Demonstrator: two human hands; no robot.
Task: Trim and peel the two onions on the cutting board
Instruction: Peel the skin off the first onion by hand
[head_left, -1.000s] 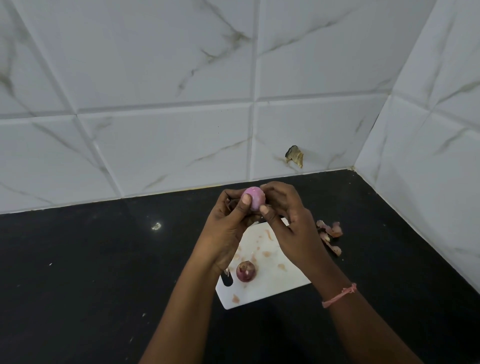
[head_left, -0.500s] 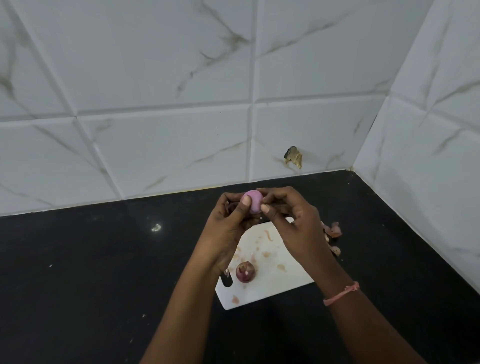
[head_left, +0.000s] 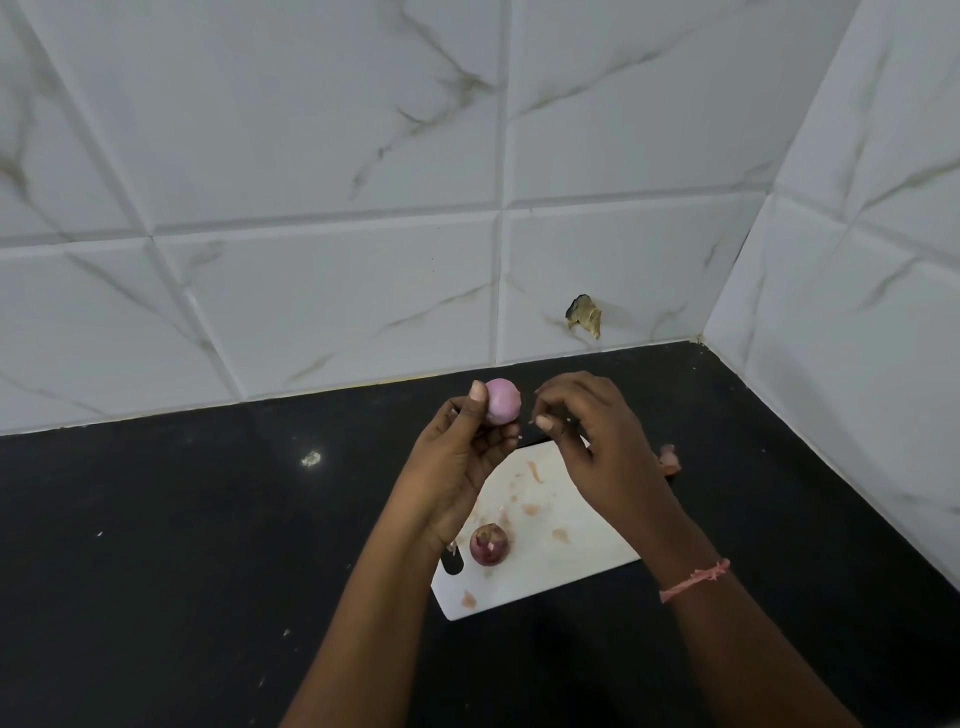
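Note:
My left hand (head_left: 457, 457) grips a peeled pale pink onion (head_left: 503, 401) at its fingertips, raised above the far end of the white cutting board (head_left: 550, 566). My right hand (head_left: 597, 441) is just right of that onion and apart from it. Its fingers are curled, and thumb and forefinger pinch a tiny sliver of onion skin (head_left: 531, 422). A second onion (head_left: 488, 543), dark red with its skin on, lies on the board's near left part, below my left wrist.
The board lies on a black counter (head_left: 182, 545) in a corner of white tiled walls. Loose peels (head_left: 669, 460) lie on the counter right of the board, partly hidden by my right hand. Small skin scraps dot the board.
My right hand has come off the pink onion and moved a little to the right. My left hand still holds the onion, now fully uncovered.

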